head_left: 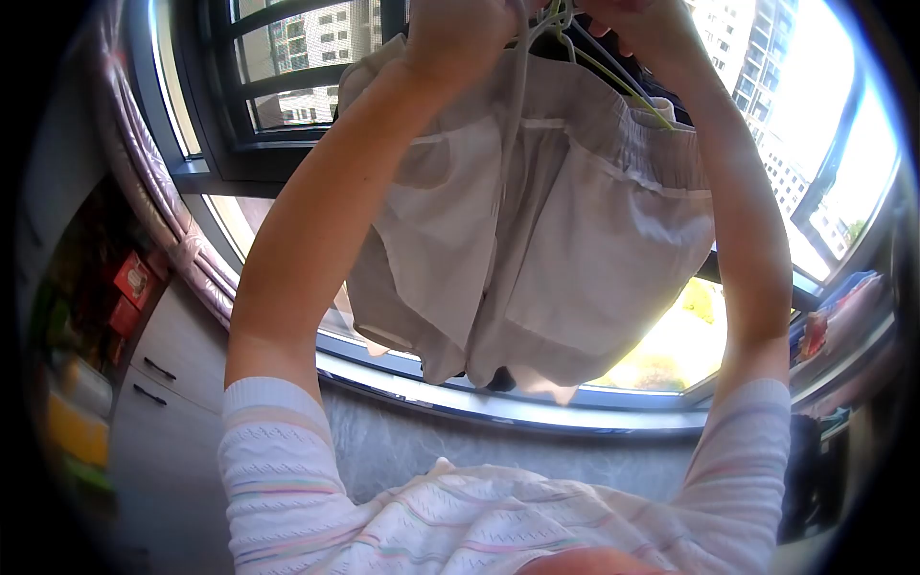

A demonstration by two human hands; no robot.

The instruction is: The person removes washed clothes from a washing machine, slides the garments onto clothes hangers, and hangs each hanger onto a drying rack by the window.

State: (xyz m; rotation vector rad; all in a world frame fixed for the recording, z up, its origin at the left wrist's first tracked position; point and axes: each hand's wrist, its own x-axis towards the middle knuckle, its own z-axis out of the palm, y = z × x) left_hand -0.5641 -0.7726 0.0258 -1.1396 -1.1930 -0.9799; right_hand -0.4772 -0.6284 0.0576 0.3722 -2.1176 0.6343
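Pale beige shorts [594, 259] with an elastic waistband hang in front of the window, right before me. Several thin clothes hangers [559, 21], white and light green, show at the top above the waistband. My left hand [467, 36] is raised at the top edge, closed at the hanger necks; its fingertips are partly cut off. On the other side, my right hand [647, 34] has its fingers curled beside the hangers, also partly out of frame. What the right fingers pinch is hidden. Dark clothing shows behind the shorts.
A dark-framed window [278, 144] stands behind the shorts, with tall buildings outside. A tied curtain [187, 244] hangs at left, above a cabinet [177, 369] with black handles. Folded clothes [843, 307] lie at right, by the sill [460, 407].
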